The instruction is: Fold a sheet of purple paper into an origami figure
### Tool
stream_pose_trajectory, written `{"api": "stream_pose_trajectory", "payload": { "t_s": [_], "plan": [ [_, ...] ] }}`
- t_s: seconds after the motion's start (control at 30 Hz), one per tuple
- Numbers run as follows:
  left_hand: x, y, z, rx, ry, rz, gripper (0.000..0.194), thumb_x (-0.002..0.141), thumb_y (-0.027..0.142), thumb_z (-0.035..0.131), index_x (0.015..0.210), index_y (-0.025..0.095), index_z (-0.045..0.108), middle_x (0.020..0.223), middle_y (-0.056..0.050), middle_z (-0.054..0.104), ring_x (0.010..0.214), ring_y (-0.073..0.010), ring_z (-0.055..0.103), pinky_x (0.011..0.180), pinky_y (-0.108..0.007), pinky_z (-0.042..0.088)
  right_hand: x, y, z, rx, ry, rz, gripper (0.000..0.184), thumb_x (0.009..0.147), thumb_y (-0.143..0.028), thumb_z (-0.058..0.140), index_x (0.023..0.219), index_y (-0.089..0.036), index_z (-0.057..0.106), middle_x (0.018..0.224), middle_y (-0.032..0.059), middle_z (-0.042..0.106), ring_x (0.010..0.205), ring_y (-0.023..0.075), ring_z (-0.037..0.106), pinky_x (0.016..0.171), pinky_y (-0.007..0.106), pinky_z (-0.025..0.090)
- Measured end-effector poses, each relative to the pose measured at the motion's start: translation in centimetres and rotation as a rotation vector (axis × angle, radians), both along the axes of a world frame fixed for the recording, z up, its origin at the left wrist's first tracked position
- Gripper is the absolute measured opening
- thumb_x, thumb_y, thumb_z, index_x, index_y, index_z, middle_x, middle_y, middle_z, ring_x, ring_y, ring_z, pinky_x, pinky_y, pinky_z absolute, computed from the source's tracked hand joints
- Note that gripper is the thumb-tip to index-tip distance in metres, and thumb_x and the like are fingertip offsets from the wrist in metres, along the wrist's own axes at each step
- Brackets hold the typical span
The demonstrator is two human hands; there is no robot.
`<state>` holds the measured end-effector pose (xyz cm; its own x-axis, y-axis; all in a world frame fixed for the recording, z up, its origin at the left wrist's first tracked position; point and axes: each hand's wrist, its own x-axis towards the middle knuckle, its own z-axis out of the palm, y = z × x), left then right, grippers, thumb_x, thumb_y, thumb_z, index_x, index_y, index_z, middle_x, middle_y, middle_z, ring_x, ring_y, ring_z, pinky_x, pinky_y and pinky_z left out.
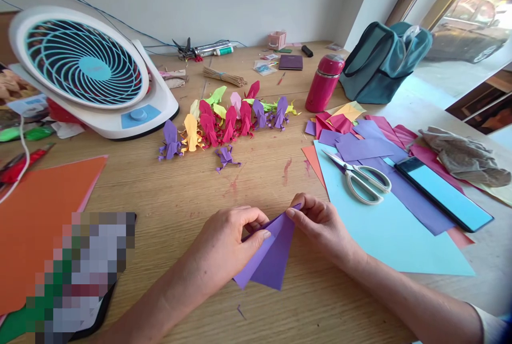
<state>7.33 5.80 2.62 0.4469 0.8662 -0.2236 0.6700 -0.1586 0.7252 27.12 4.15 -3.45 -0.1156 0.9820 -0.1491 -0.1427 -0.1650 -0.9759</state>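
A folded sheet of purple paper [272, 261] is held between both hands just above the wooden table. My left hand [236, 242] pinches its upper left edge, thumb in front and fingers behind. At the paper's top corner, my right hand [320, 221] grips with thumb and forefinger. The lower part of the sheet hangs in two layers that spread apart. Beyond the hands sits a small purple origami figure [226, 157]. Farther back stands a row of several folded paper figures [230, 124] in purple, orange, red, yellow and green.
On the right, white-handled scissors [366, 178] and a phone [444, 192] lie on light blue paper [400, 248] and purple sheets. A red flask [325, 84] and teal bag [376, 64] stand behind. On the left are a fan [96, 69] and orange paper [44, 216].
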Motion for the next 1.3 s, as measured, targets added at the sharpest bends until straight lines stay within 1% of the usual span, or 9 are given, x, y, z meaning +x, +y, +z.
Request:
{"api": "stream_pose_trajectory", "payload": {
  "t_s": [0.1,0.17,0.23,0.33,0.5,0.73,1.03,1.3],
  "plan": [
    [-0.27,-0.19,0.2,0.029,-0.027,0.027,0.013,0.082,0.019,0.062,0.091,0.026,0.066,0.084,0.006,0.073,0.078,-0.0138,0.067,0.07,-0.024,0.046,0.14,0.15,0.31,0.02,0.013,-0.039,0.04,0.076,-0.051,0.076,0.068,-0.019,0.054,0.062,-0.0021,0.053,0.059,0.0116,0.047,0.055,0.025,0.039],
    [-0.38,-0.32,0.39,0.069,-0.016,0.05,0.009,0.081,0.019,0.063,0.087,0.025,0.062,0.082,0.007,0.071,0.077,-0.0133,0.066,0.069,-0.024,0.045,0.23,0.2,0.46,0.034,0.031,-0.056,0.038,0.078,-0.05,0.075,0.068,-0.019,0.054,0.063,-0.0019,0.053,0.059,0.0115,0.047,0.056,0.025,0.04],
    [-0.42,-0.39,0.57,0.094,0.016,0.043,0.006,0.083,0.02,0.061,0.079,0.024,0.06,0.076,0.007,0.069,0.071,-0.0124,0.063,0.065,-0.024,0.043,0.3,0.2,0.5,0.054,0.042,-0.063,0.036,0.08,-0.047,0.074,0.069,-0.019,0.055,0.065,-0.0014,0.054,0.061,0.0116,0.048,0.057,0.025,0.042],
    [-0.39,-0.34,0.71,0.119,0.054,0.025,0.014,0.085,0.02,0.058,0.072,0.022,0.059,0.071,0.007,0.067,0.065,-0.0117,0.06,0.061,-0.024,0.04,0.4,0.16,0.4,0.094,0.042,-0.065,0.032,0.083,-0.043,0.072,0.07,-0.018,0.057,0.065,-0.0014,0.053,0.061,0.0113,0.047,0.058,0.024,0.041],
    [-0.31,-0.06,0.63,0.138,0.079,0.052,0.014,0.085,0.021,0.06,0.071,0.021,0.06,0.07,0.005,0.067,0.065,-0.0133,0.06,0.06,-0.025,0.039,0.5,0.13,0.27,0.142,0.034,-0.068,0.031,0.085,-0.042,0.071,0.07,-0.019,0.058,0.065,-0.0017,0.051,0.061,0.0113,0.044,0.057,0.024,0.04],
    [-0.4,0.19,0.4,0.141,0.118,0.088,0.017,0.086,0.02,0.059,0.069,0.02,0.056,0.069,0.003,0.065,0.064,-0.0143,0.059,0.059,-0.026,0.037,0.47,0.17,0.38,0.142,0.027,-0.076,0.032,0.084,-0.044,0.071,0.069,-0.019,0.057,0.065,-0.0019,0.05,0.061,0.0117,0.044,0.058,0.025,0.039],
    [-0.49,0.22,0.04,0.171,0.12,0.074,0.017,0.087,0.019,0.059,0.071,0.02,0.053,0.07,0.003,0.064,0.065,-0.0141,0.059,0.06,-0.025,0.036,0.48,0.07,0.3,0.141,0.045,-0.079,0.031,0.084,-0.043,0.072,0.069,-0.019,0.057,0.064,-0.0022,0.049,0.061,0.0115,0.043,0.057,0.025,0.039],
    [-0.6,0.2,0.02,0.246,0.117,0.009,0.019,0.089,0.017,0.055,0.072,0.021,0.049,0.068,0.005,0.061,0.063,-0.0134,0.056,0.06,-0.025,0.035,0.63,0.09,0.09,0.132,0.071,-0.077,0.03,0.084,-0.04,0.072,0.069,-0.019,0.058,0.065,-0.0026,0.05,0.061,0.0108,0.044,0.058,0.024,0.039]
  ]
}}
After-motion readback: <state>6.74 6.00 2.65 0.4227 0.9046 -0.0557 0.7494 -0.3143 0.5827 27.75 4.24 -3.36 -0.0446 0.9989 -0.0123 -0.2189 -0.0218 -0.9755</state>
